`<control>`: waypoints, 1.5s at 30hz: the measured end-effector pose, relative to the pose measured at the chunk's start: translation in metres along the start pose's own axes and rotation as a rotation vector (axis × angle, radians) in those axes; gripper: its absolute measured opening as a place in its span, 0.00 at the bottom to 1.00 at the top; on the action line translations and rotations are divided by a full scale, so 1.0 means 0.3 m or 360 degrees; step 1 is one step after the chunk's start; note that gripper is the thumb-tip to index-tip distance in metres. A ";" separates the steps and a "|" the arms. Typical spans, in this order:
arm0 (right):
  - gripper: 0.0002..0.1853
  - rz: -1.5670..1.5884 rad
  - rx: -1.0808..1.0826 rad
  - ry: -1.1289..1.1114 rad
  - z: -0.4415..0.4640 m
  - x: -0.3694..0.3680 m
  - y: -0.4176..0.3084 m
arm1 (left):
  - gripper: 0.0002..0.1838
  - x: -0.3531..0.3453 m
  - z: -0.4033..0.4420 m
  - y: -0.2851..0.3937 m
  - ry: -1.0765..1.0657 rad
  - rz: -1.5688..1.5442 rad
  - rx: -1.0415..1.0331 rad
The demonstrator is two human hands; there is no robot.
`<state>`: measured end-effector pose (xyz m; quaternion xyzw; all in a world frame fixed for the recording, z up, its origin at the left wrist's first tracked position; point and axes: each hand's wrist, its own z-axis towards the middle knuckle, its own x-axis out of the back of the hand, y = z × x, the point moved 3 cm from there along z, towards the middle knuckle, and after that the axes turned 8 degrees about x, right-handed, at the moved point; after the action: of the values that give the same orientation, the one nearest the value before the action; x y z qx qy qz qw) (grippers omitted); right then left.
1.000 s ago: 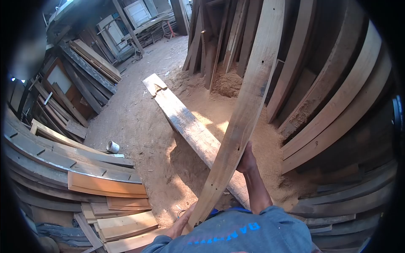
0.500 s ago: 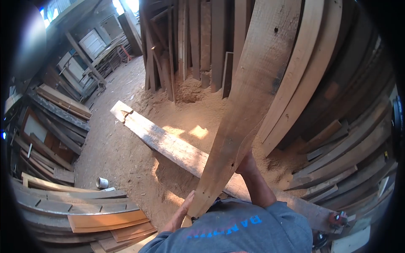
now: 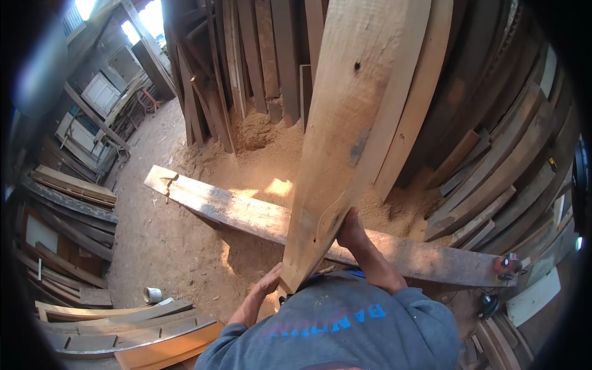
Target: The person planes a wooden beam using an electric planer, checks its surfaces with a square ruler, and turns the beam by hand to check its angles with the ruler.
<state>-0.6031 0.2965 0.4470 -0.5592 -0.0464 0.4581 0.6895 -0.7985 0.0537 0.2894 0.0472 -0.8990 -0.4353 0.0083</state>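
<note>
Head view: a long plank [image 3: 345, 135] slants up from the torso across a low beam [image 3: 246, 211]. The right hand [image 3: 351, 231] grips its right edge, fingers hidden behind the wood; the left hand [image 3: 269, 280] lies against the opposite edge near the lower end, its closure impossible to tell. The plank looks stiff, fairly heavy and top-heavy, possibly splintery; widely spaced holds on both edges would suit it.

The one camera looks out from head height, facing forward and down. The shirt [image 3: 336, 327] lies close below.
</note>
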 end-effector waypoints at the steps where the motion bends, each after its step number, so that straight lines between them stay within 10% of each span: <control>1: 0.59 -0.0045 0.0048 0.0032 -0.007 -0.034 -0.006 | 0.32 0.028 0.003 -0.023 0.0038 0.0159 -0.0091; 9: 0.57 0.0020 -0.0226 0.0025 0.002 -0.075 0.051 | 0.14 0.225 -0.109 0.031 0.0069 -0.0062 -0.0064; 11: 0.57 0.0060 -0.0242 -0.0020 -0.002 -0.087 0.036 | 0.11 0.326 -0.270 0.149 0.0471 0.0010 0.0256; 15: 0.55 0.0209 -0.0301 -0.0082 -0.007 -0.043 0.085 | 0.11 0.549 -0.581 0.189 0.0930 -0.0378 -0.0192; 18: 0.55 0.0293 -0.0317 -0.0119 0.001 -0.023 0.133 | 0.16 0.587 -0.642 0.186 0.0738 -0.0952 -0.1063; 21: 0.56 0.0324 -0.0299 -0.0181 0.020 -0.048 0.135 | 0.20 0.512 -0.517 0.203 0.0467 -0.0844 -0.1215; 30: 0.58 0.0193 -0.0313 -0.0338 0.037 -0.182 0.110 | 0.17 0.200 -0.036 0.305 0.0411 0.0129 -0.0823; 45: 0.51 0.0175 -0.0079 -0.0029 -0.014 -0.069 -0.017 | 0.14 -0.048 0.147 0.171 -0.0621 -0.0484 -0.0349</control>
<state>-0.6097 0.2795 0.4589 -0.5736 -0.0330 0.4990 0.6488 -0.7906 0.1211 0.3027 0.0956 -0.8137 -0.5271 -0.2257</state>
